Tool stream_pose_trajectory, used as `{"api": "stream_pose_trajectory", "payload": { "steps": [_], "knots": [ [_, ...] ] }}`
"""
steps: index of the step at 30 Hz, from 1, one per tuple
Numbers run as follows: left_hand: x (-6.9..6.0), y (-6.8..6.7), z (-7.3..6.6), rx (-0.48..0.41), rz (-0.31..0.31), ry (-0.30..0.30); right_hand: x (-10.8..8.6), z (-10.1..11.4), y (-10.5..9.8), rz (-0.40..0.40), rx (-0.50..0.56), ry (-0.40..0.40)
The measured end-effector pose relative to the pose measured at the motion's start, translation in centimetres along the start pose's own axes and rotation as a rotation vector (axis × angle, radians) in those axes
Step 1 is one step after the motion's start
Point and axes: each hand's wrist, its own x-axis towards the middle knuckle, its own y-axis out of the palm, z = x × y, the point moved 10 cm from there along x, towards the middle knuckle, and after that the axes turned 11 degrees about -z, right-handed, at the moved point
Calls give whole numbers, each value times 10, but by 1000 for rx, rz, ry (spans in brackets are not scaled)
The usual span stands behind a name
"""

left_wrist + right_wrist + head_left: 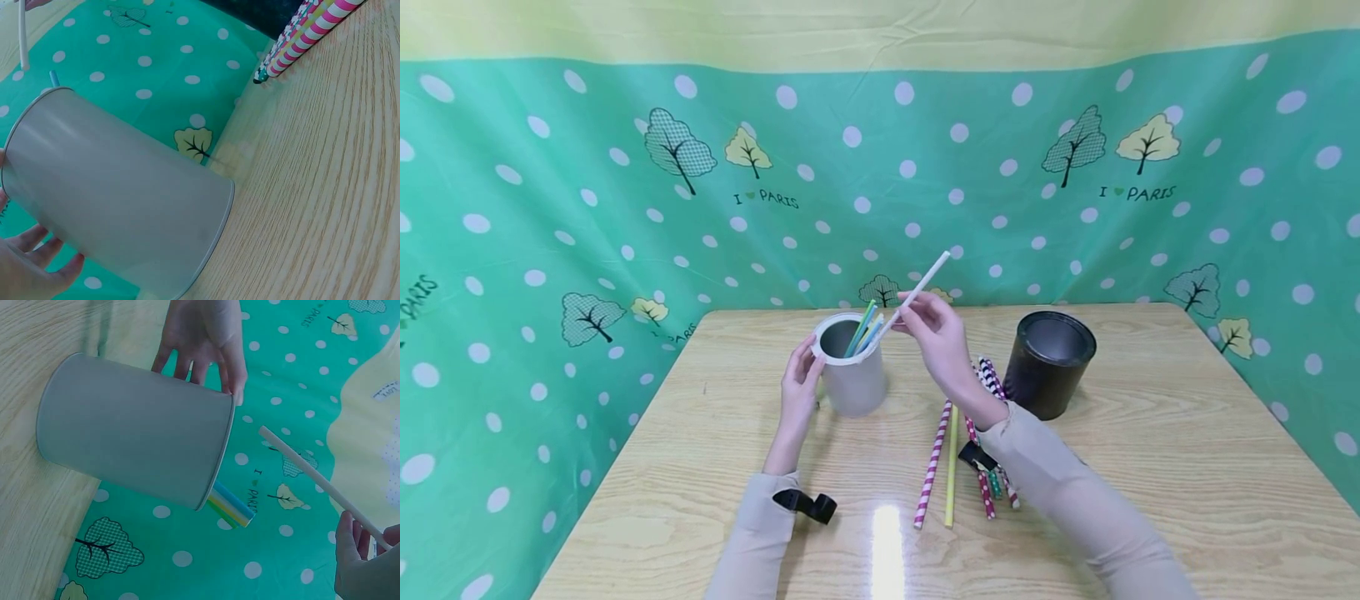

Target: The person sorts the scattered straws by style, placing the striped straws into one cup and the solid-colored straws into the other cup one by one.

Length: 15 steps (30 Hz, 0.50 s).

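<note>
- Where the green cloth (490, 267) hangs at the far left, two partial prints each read "PARIS".
- Left of centre on the back panel, one print reads "I PARIS", with a heart between the words.
- Left hand (801, 379): one, grasping the pale grey can (853, 387) at its rim by thumb and fingers. A black wrist device (805, 504) sits at the sleeve.
- Pale grey can: one, standing on the wooden table (700, 467), left of centre, mouth up.
- Straws inside the can (232, 505): blue, yellow and green noted, ends projecting past the rim. They overlap; exact number cannot be told.
- White straw (928, 277): one, held aslant in the air. Its lower end is outside the can, apart from the rim in the right wrist view.
- Right hand (936, 333): one, pinching the white straw between thumb and fingers. A second black wrist device (977, 457) is visible at this sleeve.
- Loose straws on the table: one magenta-striped straw (932, 467) and one plain yellow straw (951, 471), side by side; then a cluster of patterned straws (987, 496), partly hidden by the right forearm, count not determinable.
- Black can (1041, 375): one, upright, just beside the cluster.
- Above it on the cloth, a second complete print reads "I PARIS", heart included.
</note>
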Motion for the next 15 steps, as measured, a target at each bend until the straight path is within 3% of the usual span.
{"api": "stream_pose_trajectory", "payload": {
  "steps": [15],
  "knots": [
    [0,0,2,16,0,-8,5,-12,16,12,-26,7]
  ]
}}
